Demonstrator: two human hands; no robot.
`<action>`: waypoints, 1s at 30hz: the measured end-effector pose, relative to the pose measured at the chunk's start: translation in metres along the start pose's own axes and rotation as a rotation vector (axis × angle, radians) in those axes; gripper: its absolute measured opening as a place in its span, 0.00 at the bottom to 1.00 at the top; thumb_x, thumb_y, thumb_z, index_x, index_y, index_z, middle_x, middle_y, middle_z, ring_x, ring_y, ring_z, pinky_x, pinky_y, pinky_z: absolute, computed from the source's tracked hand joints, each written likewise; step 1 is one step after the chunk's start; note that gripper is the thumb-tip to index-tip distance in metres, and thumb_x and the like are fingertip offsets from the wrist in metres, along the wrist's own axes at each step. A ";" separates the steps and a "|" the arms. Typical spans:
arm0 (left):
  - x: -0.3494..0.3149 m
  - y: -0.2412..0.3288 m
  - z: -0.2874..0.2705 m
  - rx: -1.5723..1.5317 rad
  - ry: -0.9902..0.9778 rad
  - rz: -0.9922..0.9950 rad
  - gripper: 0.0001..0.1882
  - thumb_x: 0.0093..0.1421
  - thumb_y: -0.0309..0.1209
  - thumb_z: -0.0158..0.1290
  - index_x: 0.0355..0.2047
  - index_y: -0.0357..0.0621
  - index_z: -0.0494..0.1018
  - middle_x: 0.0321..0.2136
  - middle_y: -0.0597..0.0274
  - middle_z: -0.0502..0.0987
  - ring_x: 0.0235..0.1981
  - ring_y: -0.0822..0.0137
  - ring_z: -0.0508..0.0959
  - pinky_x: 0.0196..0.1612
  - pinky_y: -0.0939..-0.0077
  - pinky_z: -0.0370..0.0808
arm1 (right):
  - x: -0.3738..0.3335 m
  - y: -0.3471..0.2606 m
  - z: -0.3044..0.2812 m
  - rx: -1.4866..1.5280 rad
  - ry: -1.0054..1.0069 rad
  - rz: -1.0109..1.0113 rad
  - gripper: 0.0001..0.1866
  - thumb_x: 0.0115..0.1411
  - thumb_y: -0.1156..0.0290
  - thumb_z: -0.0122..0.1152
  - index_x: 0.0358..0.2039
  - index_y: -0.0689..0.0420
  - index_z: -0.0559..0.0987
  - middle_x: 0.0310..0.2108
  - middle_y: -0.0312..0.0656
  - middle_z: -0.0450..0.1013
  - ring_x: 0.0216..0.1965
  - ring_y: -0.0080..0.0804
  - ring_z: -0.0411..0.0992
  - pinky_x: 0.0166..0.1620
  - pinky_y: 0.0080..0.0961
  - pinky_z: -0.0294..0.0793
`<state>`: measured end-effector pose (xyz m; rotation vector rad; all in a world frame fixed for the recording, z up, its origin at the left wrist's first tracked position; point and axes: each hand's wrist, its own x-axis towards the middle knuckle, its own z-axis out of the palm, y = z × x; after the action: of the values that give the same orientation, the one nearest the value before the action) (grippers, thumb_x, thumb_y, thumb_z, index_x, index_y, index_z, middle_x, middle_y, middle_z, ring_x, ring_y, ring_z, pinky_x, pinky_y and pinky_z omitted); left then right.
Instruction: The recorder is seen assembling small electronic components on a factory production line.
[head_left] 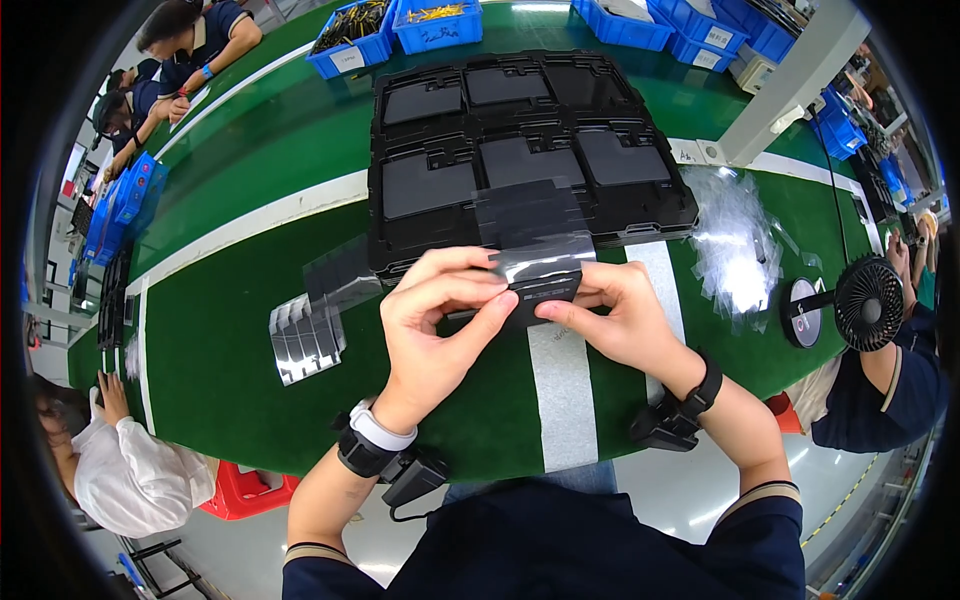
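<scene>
Between my hands, above the table and just in front of the black tray (pixel 400 228), is a flat black part (pixel 546 292) with faint print. A glossy clear film (pixel 545 264) lies along its far edge; I cannot tell whether it is stuck on. My left hand (pixel 435 312) pinches the part's left side between thumb and fingers. On the right side, my right hand (pixel 628 312) grips it with thumb and curled fingers. Dark flat panels (pixel 428 184) sit in several of the tray's compartments. Strips of clear film (pixel 306 338) lie on the green mat to the left.
A pile of clear film pieces (pixel 735 245) lies right of the tray, beside a small black fan (pixel 868 302) and a grey post (pixel 790 85). Blue bins (pixel 440 30) line the far side. Co-workers sit left and right, one in a white sleeve (pixel 140 475).
</scene>
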<state>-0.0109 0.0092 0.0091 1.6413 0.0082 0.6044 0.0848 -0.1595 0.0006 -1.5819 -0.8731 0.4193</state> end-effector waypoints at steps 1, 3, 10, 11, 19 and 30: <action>0.000 -0.002 0.001 0.001 0.001 -0.001 0.05 0.49 0.18 0.60 0.27 0.35 0.77 0.36 0.56 0.76 0.36 0.71 0.78 0.37 0.82 0.77 | 0.001 -0.001 0.002 0.001 -0.001 0.000 0.10 0.52 0.75 0.65 0.35 0.66 0.79 0.23 0.43 0.77 0.24 0.17 0.74 0.29 0.15 0.74; -0.001 -0.007 0.003 0.078 0.001 0.188 0.05 0.47 0.17 0.60 0.25 0.36 0.77 0.39 0.53 0.75 0.38 0.67 0.78 0.40 0.77 0.77 | 0.001 -0.005 0.004 -0.061 0.053 -0.096 0.09 0.51 0.75 0.66 0.33 0.65 0.79 0.22 0.43 0.76 0.24 0.17 0.75 0.27 0.15 0.73; 0.003 0.000 -0.004 -0.007 -0.148 0.014 0.07 0.47 0.18 0.61 0.29 0.35 0.78 0.37 0.55 0.77 0.38 0.68 0.78 0.41 0.77 0.76 | 0.003 -0.004 -0.007 0.040 -0.058 0.045 0.10 0.52 0.77 0.65 0.36 0.64 0.79 0.29 0.42 0.78 0.30 0.20 0.76 0.33 0.17 0.76; 0.002 0.000 -0.007 -0.155 -0.160 -0.106 0.07 0.50 0.18 0.60 0.31 0.34 0.78 0.36 0.55 0.77 0.35 0.71 0.78 0.39 0.80 0.76 | 0.002 -0.005 -0.009 0.040 -0.056 0.044 0.10 0.52 0.77 0.65 0.36 0.64 0.79 0.29 0.42 0.78 0.30 0.20 0.76 0.33 0.17 0.76; 0.004 0.004 -0.012 -0.209 -0.239 -0.318 0.03 0.51 0.18 0.58 0.27 0.33 0.76 0.31 0.62 0.76 0.29 0.76 0.77 0.33 0.85 0.75 | 0.001 -0.006 -0.009 0.191 -0.212 0.141 0.11 0.52 0.76 0.66 0.35 0.65 0.79 0.29 0.41 0.78 0.31 0.14 0.72 0.33 0.15 0.75; 0.003 0.000 -0.008 -0.274 -0.220 -0.293 0.05 0.54 0.22 0.57 0.30 0.35 0.73 0.32 0.64 0.74 0.34 0.77 0.74 0.40 0.82 0.72 | -0.002 -0.005 -0.001 0.195 -0.097 0.081 0.09 0.53 0.75 0.65 0.34 0.65 0.79 0.26 0.38 0.77 0.28 0.15 0.72 0.29 0.15 0.74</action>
<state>-0.0114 0.0172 0.0108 1.3977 0.0048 0.1896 0.0829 -0.1613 0.0050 -1.4298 -0.8172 0.6250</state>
